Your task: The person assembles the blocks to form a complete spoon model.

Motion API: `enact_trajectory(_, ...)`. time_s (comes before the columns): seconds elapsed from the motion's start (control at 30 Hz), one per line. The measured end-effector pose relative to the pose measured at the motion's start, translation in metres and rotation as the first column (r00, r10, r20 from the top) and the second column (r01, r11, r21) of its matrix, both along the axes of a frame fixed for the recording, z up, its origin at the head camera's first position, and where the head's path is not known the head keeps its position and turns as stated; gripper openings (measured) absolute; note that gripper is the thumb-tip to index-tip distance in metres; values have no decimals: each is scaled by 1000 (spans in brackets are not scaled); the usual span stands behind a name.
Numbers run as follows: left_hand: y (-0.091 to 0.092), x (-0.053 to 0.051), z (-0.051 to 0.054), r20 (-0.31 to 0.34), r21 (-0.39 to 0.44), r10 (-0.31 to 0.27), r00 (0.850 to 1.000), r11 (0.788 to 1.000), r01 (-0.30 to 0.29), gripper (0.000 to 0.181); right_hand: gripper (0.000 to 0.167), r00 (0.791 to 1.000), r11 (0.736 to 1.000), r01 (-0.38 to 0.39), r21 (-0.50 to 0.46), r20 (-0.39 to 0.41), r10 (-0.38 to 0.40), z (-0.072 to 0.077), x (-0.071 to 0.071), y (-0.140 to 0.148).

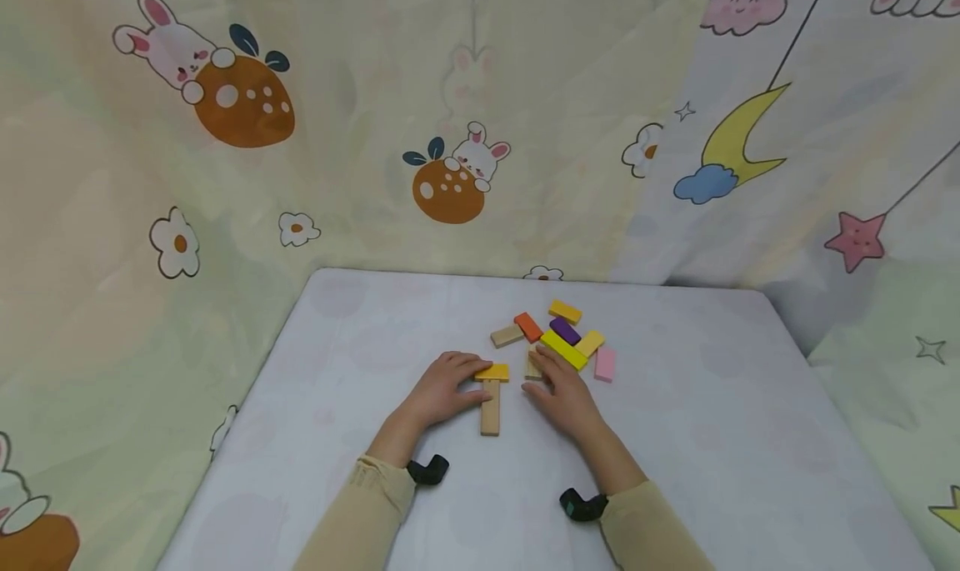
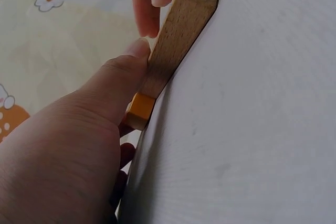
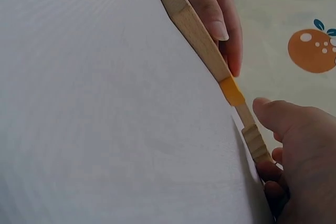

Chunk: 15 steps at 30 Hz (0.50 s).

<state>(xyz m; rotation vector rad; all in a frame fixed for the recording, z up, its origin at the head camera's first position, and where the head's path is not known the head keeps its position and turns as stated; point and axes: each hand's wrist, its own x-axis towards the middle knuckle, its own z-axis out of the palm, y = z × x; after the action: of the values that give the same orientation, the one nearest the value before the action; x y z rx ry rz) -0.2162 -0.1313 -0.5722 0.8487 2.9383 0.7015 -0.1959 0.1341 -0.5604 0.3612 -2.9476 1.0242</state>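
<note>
In the head view, an orange-yellow block (image 1: 492, 373) lies crosswise at the far end of a long plain wooden block (image 1: 490, 413), like a T. My left hand (image 1: 444, 389) touches both: fingertips on the orange-yellow block, thumb by the long block's side. The left wrist view shows the thumb of this hand (image 2: 79, 119) against the long block (image 2: 181, 30). My right hand (image 1: 567, 400) has its fingertips on another wooden block (image 1: 532, 369); in the right wrist view the thumb of that hand (image 3: 310, 150) stands apart from the ridged wooden piece (image 3: 255, 142).
Beyond my right hand lie a bright yellow block (image 1: 564, 349), a purple one (image 1: 565, 331), a red-orange one (image 1: 528, 328), a plain one (image 1: 507, 336), a pink one (image 1: 605, 364) and two yellow ones (image 1: 565, 311). The white tabletop (image 1: 360, 321) ends at a patterned cloth.
</note>
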Motion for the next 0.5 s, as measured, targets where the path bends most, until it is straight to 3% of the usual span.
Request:
enact_trajectory(0.27,-1,-6,3,38,-19,5,999,1000,-4,62,54,995,994,-47,95,-78,54,-7,-2,0)
enact_trajectory(0.5,2,-11,7,53,-11,11,999,1000,-10,59,51,998,999,-2,47,-61,5,-7,-2,0)
